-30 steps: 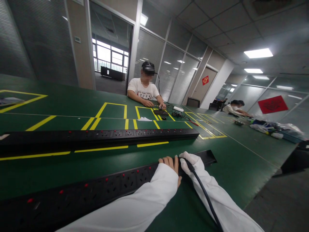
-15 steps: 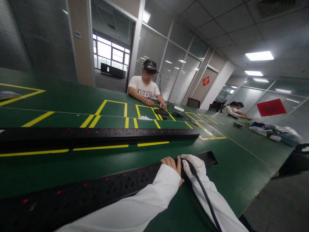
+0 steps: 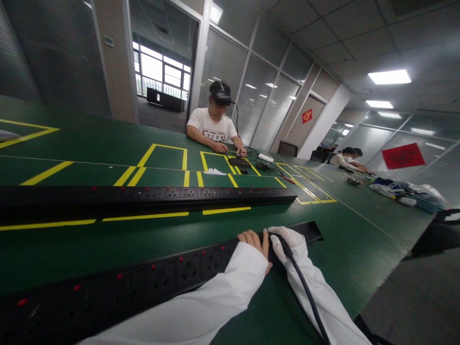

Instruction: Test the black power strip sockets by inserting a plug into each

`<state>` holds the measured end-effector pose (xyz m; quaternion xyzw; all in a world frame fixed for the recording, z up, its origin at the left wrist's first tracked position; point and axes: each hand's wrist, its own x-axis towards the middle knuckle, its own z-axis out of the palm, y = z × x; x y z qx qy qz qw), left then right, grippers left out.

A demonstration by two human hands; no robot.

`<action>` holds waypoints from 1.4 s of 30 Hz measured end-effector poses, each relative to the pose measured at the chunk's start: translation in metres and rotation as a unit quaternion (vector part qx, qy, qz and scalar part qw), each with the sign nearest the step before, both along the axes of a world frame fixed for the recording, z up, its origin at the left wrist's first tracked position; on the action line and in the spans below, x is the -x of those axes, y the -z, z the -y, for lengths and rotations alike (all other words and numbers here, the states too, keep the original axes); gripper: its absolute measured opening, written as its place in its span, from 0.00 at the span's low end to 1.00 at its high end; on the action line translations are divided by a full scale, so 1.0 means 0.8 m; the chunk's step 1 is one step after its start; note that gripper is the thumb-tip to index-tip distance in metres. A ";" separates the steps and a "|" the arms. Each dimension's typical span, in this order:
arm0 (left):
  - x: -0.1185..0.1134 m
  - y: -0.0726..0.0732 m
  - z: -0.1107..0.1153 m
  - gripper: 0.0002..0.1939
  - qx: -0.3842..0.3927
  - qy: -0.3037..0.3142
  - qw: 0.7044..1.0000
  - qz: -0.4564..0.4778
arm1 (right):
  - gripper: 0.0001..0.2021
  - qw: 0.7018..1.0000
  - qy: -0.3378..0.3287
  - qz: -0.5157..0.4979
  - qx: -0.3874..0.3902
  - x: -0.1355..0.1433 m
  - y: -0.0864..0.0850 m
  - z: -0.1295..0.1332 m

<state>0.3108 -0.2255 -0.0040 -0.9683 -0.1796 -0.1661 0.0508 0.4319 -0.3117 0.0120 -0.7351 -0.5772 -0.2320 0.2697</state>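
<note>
A long black power strip point(image 3: 181, 268) with a row of sockets and red dots lies slantwise in front of me. My bare left hand point(image 3: 254, 240) is closed around it near its right end, fingers over the far edge and thumb on top. Right beside it, my gloved right hand point(image 3: 292, 238) grips the end of a thick black cable point(image 3: 304, 282) against the strip. Whatever is on that cable end, and whether it sits in a socket, is hidden by the hands. The cable runs down along my right sleeve.
Beyond lies a second black power strip point(image 3: 201, 193) on the green table point(image 3: 359, 235), near yellow tape marks point(image 3: 176, 216). Across the table a person point(image 3: 215, 125) handles small items by a white device point(image 3: 266, 158). Plastic bags and a bin point(image 3: 427, 205) occupy the far right.
The view has shifted slightly, so the background sits a little differently. Both hands keep nearly the same hold at the strip's right end.
</note>
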 end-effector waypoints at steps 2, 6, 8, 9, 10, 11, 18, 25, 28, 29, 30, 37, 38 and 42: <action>0.000 -0.001 0.000 0.42 0.001 -0.001 1.000 0.000 | 0.08 1.000 0.003 0.000 -0.003 0.000 0.000 0.000; 0.001 -0.002 0.000 0.42 -0.001 -0.002 1.000 -0.002 | 0.08 1.000 -0.005 -0.002 -0.008 -0.001 0.001 0.000; 0.001 -0.002 0.000 0.42 -0.002 -0.002 1.000 -0.004 | 0.08 1.000 -0.005 -0.002 -0.010 -0.001 0.001 0.000; 0.001 -0.002 0.000 0.42 -0.002 -0.002 1.000 -0.004 | 0.08 1.000 -0.003 -0.002 -0.011 -0.001 0.001 0.000; 0.002 -0.002 0.000 0.42 -0.002 -0.002 1.000 -0.004 | 0.08 1.000 -0.002 -0.002 -0.012 -0.001 0.002 0.000; 0.002 -0.002 0.000 0.42 -0.002 -0.002 1.000 -0.004 | 0.08 1.000 -0.001 -0.002 -0.012 -0.001 0.002 0.001; 0.001 -0.001 0.000 0.42 0.005 0.001 1.000 0.002 | 0.09 1.000 -0.001 0.006 -0.021 -0.001 0.003 -0.001; 0.001 -0.001 0.000 0.42 0.017 0.006 1.000 0.012 | 0.09 1.000 0.000 0.016 -0.016 -0.001 0.003 -0.002; 0.000 0.000 -0.001 0.42 0.020 0.008 1.000 0.015 | 0.09 1.000 0.008 0.020 -0.009 -0.001 0.003 -0.002; 0.000 0.000 -0.001 0.42 0.019 0.008 1.000 0.015 | 0.10 1.000 0.009 0.019 -0.007 -0.001 0.003 -0.002; 0.000 0.000 -0.001 0.42 0.019 0.008 1.000 0.015 | 0.10 1.000 0.010 0.018 -0.006 -0.001 0.003 -0.002; 0.000 0.001 0.000 0.41 0.014 0.005 1.000 0.015 | 0.12 1.000 0.018 0.015 -0.001 -0.002 0.005 -0.001; 0.000 0.001 0.000 0.41 0.014 0.005 1.000 0.015 | 0.12 1.000 0.017 0.014 -0.002 -0.002 0.005 -0.001; -0.001 0.002 0.000 0.40 0.016 0.006 1.000 0.014 | 0.14 1.000 0.009 0.012 0.012 -0.001 0.003 0.001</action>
